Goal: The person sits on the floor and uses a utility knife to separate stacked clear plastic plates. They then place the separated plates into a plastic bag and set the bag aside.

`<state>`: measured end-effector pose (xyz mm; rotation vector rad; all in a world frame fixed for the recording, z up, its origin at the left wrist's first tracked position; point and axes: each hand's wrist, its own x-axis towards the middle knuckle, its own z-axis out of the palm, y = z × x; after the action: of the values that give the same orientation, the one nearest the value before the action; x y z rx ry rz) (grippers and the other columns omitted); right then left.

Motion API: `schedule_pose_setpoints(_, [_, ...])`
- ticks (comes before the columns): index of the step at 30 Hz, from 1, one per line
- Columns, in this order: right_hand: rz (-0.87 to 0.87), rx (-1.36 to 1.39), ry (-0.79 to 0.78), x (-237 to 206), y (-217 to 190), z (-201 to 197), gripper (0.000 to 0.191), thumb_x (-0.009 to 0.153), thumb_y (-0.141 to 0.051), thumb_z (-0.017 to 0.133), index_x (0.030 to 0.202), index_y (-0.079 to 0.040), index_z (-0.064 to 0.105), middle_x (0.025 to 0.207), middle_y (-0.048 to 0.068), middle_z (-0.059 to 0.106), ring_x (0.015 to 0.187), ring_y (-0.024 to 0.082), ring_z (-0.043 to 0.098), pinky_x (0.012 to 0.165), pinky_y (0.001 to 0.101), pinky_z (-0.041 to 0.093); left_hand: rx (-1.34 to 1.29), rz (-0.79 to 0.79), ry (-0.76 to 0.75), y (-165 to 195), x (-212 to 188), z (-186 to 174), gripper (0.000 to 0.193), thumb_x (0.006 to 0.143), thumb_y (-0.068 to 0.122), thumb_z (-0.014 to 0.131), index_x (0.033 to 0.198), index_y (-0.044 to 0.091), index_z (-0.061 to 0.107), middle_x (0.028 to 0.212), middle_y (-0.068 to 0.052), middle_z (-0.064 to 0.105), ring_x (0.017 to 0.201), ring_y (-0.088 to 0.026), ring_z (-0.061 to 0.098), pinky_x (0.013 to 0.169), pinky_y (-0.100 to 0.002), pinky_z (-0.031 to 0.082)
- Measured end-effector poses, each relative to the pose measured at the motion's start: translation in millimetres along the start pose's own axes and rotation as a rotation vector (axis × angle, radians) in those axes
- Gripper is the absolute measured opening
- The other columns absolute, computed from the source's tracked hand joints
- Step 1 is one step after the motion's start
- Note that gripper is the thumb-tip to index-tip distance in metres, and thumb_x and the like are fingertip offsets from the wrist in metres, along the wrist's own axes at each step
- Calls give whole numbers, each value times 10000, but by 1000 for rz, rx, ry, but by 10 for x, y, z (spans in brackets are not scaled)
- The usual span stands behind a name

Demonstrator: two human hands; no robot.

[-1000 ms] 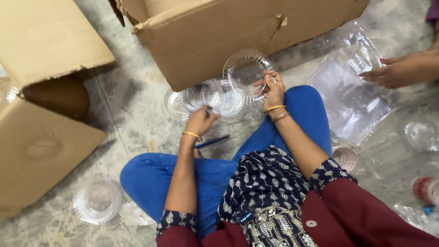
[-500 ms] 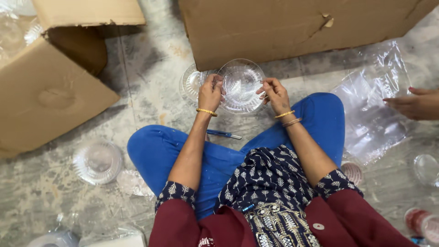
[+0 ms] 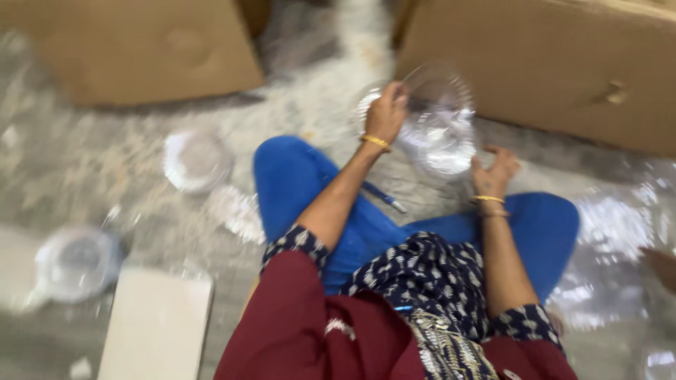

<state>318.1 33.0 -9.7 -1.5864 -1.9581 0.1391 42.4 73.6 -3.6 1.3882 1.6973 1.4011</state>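
Note:
I sit cross-legged on the floor in blue trousers. My left hand (image 3: 386, 112) grips the rim of a clear ribbed plastic bowl (image 3: 438, 130), held above my knees. My right hand (image 3: 491, 174) is just below and to the right of the bowl, fingers spread, touching or nearly touching its edge; motion blur hides which. A blue pen (image 3: 384, 196) lies on the floor between my legs. Both wrists carry gold bangles.
Large cardboard boxes stand at the far left (image 3: 141, 49) and far right (image 3: 549, 70). Clear bowls lie on the floor at left (image 3: 197, 162) and lower left (image 3: 74, 264). Crumpled clear plastic wrap (image 3: 620, 232) lies right, with another person's hand (image 3: 662, 267) at its edge. A white board (image 3: 158, 324) lies near me.
The view has swung left and blurred. My right hand has come off the bowl's rim and opened below it; my left hand still holds the bowl.

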Motion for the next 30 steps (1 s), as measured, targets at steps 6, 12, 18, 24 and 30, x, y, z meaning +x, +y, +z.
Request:
schedule_pose_setpoints(6, [221,201,-172,44,89,97,717,787,-254,883,1344,-3,507,1333,250,512,1129,389,565,944,452,517,-422,-92,295,387,44,-699,215,1053,212,566,1246,143,632,784,-54,726,594,-107,645,538,-270,520])
schedule_pose_setpoints(12, [264,33,-249,78,113,166,810,722,-204,903,1396,-3,502,1242,227,581,1117,410,597,973,475,501,-565,-60,784,-153,-153,-2069,260,1069,165,567,1327,148,585,874,-43,677,555,-92,619,424,-219,431])
schedule_pose_setpoints(18, [193,26,-108,144,121,242,855,705,-163,878,1423,66,473,1131,259,622,1065,450,606,983,485,486,-268,-427,1174,-938,-789,-3137,307,1016,37,556,1321,61,574,904,-140,625,533,-197,636,424,-329,500])
schedule_pose_setpoints(24, [189,-77,-68,232,287,139,399,798,-47,720,1172,-1,591,1098,190,659,1008,390,668,970,485,551,395,-965,1199,-964,-1066,-3158,586,810,72,684,1378,97,539,1153,-215,560,913,-348,549,736,-481,485])
schedule_pose_setpoints(30, [327,659,66,230,432,7,485,823,157,563,1288,48,480,1183,151,566,820,218,723,607,349,669,589,-205,1234,-676,-811,-2847,547,737,57,780,1257,100,616,1247,-122,598,1215,-332,521,1032,-504,440])
